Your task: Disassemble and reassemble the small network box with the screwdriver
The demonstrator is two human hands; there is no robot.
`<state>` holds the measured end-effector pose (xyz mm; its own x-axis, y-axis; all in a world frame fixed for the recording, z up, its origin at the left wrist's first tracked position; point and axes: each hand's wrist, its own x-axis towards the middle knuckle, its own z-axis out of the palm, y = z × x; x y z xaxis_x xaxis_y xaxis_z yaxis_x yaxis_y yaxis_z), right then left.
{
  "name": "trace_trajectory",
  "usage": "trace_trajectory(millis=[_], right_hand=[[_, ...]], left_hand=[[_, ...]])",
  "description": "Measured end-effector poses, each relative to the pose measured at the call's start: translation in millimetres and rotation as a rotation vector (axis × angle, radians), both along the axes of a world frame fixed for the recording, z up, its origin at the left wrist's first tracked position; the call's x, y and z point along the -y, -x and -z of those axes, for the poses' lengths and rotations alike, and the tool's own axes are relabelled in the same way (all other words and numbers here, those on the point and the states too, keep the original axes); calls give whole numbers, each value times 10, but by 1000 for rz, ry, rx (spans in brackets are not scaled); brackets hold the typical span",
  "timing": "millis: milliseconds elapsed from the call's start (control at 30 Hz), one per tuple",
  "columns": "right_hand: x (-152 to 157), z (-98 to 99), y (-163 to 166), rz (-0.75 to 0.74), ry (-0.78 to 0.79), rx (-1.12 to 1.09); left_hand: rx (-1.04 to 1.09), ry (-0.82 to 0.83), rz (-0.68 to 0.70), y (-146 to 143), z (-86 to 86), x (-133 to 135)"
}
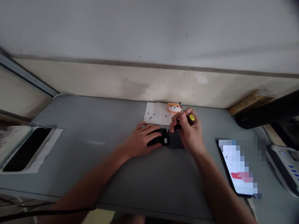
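Note:
My left hand [143,139] lies over a small black device [161,140] on the grey table [93,146], its fingers pressed down on it and holding it in place. My right hand [189,132] is closed round a screwdriver with a black shaft and yellow cap [191,118], its tip pointing down at the device. Just behind the hands lies a white paper sheet [157,112] with several tiny dark screws on it. An orange animal-shaped figure [174,107] sits at that sheet's right corner.
A phone [240,169] with a lit screen lies at the right. Further right is a grey device with blue buttons [285,168]. A dark rectangular opening in a white frame [28,149] sits at the left. A wall runs behind the table, and a brown book [252,101] leans at the back right.

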<state>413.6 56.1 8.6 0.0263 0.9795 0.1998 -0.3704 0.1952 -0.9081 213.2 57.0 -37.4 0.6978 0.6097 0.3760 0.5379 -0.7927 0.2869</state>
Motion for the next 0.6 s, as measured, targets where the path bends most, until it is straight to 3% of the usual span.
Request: trace_trajectory(millis=[233,600], right_hand=[[-37,-48,-9,-43,28,-88],[-39,8,-2,13,-27,5]], left_hand=[[31,-14,3,-5,3,6],[-24,-8,4,-4,-53,11]])
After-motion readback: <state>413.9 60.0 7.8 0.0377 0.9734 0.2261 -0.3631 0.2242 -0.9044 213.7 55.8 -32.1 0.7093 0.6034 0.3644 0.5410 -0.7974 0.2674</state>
